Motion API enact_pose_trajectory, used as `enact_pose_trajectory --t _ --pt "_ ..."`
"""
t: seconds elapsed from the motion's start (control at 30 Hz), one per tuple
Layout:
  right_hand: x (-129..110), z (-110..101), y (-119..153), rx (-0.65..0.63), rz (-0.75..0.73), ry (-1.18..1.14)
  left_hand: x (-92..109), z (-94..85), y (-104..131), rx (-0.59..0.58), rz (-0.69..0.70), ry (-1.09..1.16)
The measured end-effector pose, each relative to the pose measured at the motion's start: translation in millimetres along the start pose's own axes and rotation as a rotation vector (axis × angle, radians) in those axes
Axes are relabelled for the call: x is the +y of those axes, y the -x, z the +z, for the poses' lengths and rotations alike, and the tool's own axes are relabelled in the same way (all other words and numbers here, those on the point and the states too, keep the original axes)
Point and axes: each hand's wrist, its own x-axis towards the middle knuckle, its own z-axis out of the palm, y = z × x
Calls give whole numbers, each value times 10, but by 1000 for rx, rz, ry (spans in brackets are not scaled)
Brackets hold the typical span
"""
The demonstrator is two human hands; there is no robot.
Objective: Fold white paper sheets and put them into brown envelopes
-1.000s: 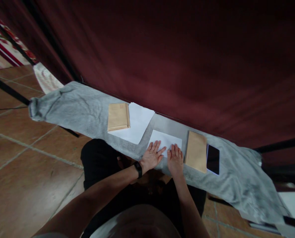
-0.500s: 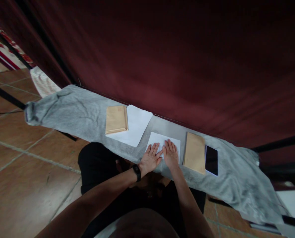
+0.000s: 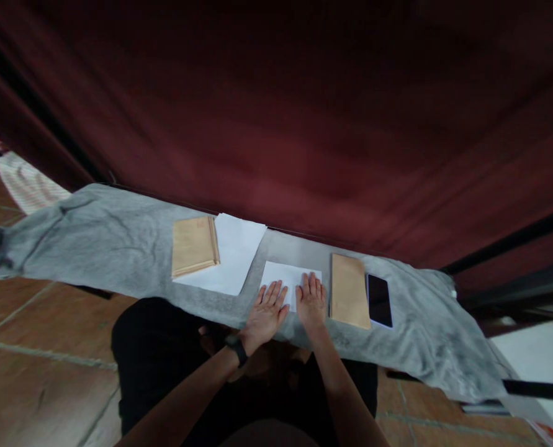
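Near the grey cloth's (image 3: 131,242) middle, left hand (image 3: 264,313): palm down, fingers spread, gripping nothing, on the white sheet (image 3: 289,279)
Right hand (image 3: 311,303): flat, straight-fingered, holding nothing, on the sheet's right side
Pressing: even palm pressure, one hand anchoring, should avoid creases
Right: brown packet (image 3: 349,292), then phone (image 3: 379,301)
Left: envelopes (image 3: 193,245) on larger papers (image 3: 239,257)

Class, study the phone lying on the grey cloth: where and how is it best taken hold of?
The phone is likely best taken by its free right long edge, the right hand coming from that side and pinching it above and below. It lies flat, offering only thin edges, and a brown envelope sits close along its left side, leaving little room there.
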Motion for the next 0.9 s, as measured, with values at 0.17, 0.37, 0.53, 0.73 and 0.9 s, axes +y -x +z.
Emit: enact_pose_trajectory --t 0.17,0.37,0.53,0.73,0.9 --pt "-7 17 7 12 -9 -20 98 32 -215 -33 -23 55" --pt "7 45 17 59 -36 -48 152 107 -539 -49 0 86" --pt "-7 61 1 99 -29 -57 10 167 -624 -25 -19 47" --pt "-13 93 -3 174 -31 -69 -136 160 -624 -6 -121 -11" --pt "-7 104 1 190 -31 -61 -217 138 -579 9 -195 -46"
